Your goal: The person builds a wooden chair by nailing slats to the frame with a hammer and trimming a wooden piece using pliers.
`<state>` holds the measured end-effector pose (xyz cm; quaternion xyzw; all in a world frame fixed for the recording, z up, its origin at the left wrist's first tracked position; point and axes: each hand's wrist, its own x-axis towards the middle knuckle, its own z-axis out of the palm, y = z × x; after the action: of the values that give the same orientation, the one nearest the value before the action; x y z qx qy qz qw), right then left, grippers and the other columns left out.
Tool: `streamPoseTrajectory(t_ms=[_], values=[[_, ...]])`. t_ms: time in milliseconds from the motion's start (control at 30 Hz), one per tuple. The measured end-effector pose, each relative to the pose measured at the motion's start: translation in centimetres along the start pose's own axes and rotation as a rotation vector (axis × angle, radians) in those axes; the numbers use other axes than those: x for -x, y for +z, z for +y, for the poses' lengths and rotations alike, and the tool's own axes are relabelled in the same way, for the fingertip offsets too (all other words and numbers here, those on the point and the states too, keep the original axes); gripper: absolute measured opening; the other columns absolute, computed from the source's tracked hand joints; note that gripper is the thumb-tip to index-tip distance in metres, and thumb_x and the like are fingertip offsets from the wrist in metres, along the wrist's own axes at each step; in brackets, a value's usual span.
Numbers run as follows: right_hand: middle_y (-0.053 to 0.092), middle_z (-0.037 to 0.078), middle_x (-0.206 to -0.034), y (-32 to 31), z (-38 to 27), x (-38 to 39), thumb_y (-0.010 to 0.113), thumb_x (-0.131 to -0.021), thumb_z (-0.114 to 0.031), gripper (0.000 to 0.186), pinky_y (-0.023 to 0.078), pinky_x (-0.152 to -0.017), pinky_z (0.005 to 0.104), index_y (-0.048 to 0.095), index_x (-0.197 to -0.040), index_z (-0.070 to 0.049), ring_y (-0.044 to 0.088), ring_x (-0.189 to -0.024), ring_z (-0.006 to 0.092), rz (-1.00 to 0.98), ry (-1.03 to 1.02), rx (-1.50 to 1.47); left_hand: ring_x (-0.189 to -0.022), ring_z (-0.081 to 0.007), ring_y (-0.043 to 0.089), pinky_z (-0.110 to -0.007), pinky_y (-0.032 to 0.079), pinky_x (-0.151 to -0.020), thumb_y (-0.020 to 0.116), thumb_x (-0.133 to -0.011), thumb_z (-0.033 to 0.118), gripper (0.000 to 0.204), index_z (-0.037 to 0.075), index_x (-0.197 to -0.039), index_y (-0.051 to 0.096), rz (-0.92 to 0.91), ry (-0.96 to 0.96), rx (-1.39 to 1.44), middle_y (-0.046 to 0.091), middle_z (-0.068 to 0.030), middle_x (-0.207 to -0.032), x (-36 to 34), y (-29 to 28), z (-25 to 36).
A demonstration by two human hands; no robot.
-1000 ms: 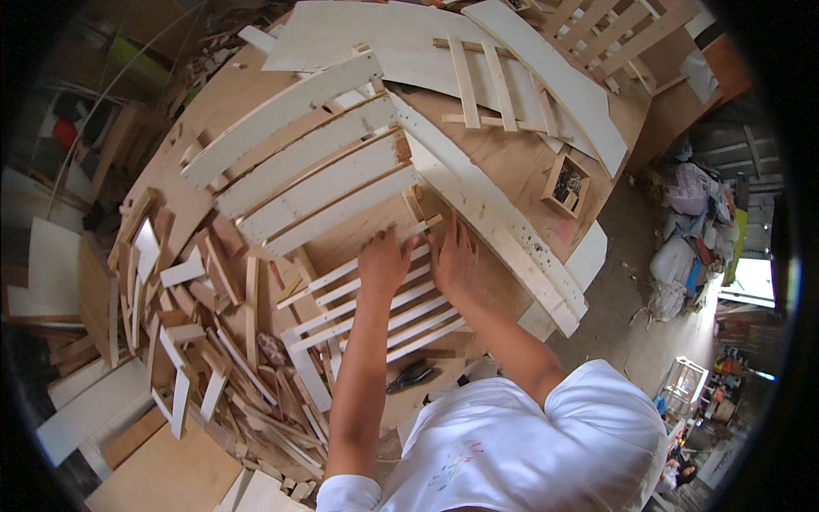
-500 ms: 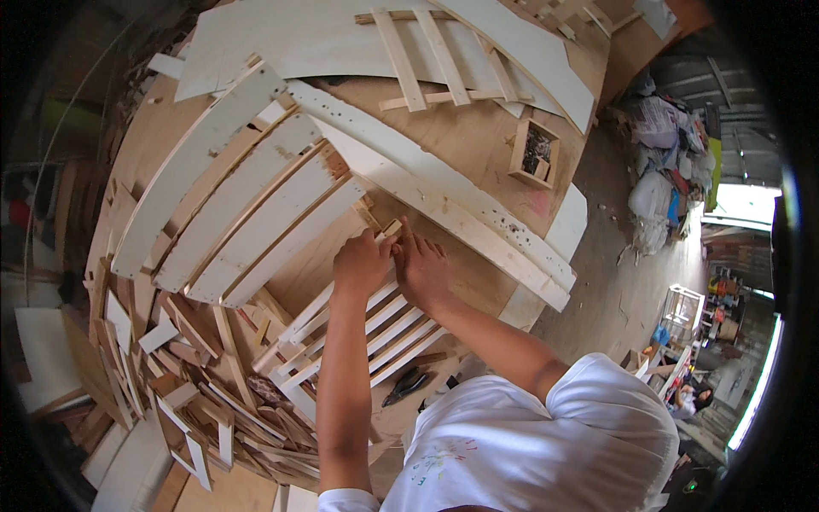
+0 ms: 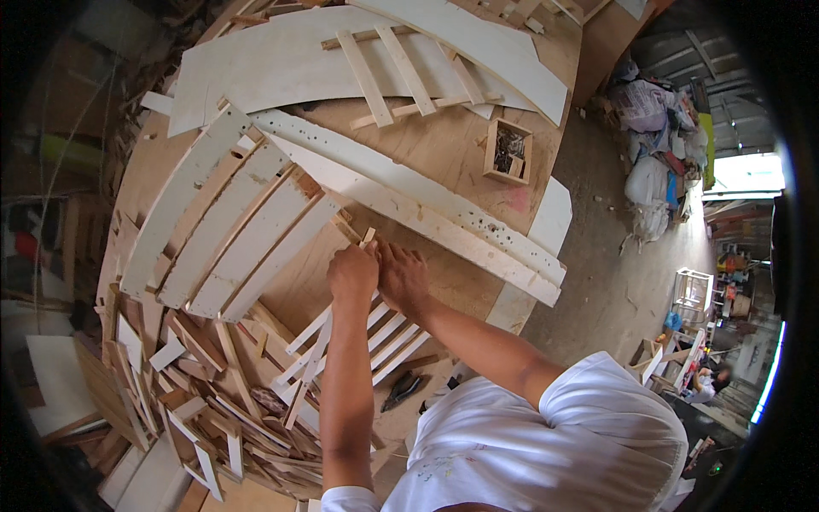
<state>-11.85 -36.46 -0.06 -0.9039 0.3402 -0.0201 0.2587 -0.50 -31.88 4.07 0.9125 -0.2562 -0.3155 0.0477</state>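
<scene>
Pale wood strip (image 3: 368,236): short end pokes up between the hands, above the slatted frame (image 3: 395,344). Left hand (image 3: 352,273) is closed around it, knuckles up; right hand (image 3: 403,275) sits right beside, fingers bent, can't tell if it grips. Hands close together, presumably to steady the strip's end. Small box (image 3: 507,178) of metal bits sits on the worktop (image 3: 426,147), probably so they don't scatter; dark pliers (image 3: 401,390) lie near the frame, likely for easy reach. Worktop is brown plywood, grain visible. Curved white boards (image 3: 226,209), rough brown edges; long white board (image 3: 409,189) is straight, dotted with holes. Frame slats are narrow, white-faced, roughly parallel.
</scene>
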Motion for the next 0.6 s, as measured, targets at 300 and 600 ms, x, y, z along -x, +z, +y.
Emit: streamPoseTrajectory(t_ms=[300,600], values=[[0.069,0.019,-0.127,-0.4,0.3,0.3,0.047,-0.109,-0.032,0.05,0.047,-0.105,0.0518,0.048,-0.151,-0.004,0.068,-0.114,0.0396,-0.028,-0.055,-0.038,-0.114,-0.0438,0.071,-0.052,0.056,-0.099,0.05,-0.106,0.055,0.064,-0.004,-0.116,0.073,-0.019,-0.108,0.044,0.073,-0.0302,-0.116,0.5,-1.3,2.0],[0.066,0.02,-0.13,0.0,0.4,0.0,0.041,-0.112,-0.035,0.046,0.048,-0.104,0.0574,0.051,-0.148,-0.008,0.064,-0.121,0.0424,-0.128,0.059,-0.057,-0.108,-0.0427,0.073,-0.054,0.056,-0.095,0.039,-0.111,0.05,0.063,-0.002,-0.111,0.075,-0.055,-0.092,-0.026,0.076,-0.027,-0.108,4.6,-2.7,-2.1]])
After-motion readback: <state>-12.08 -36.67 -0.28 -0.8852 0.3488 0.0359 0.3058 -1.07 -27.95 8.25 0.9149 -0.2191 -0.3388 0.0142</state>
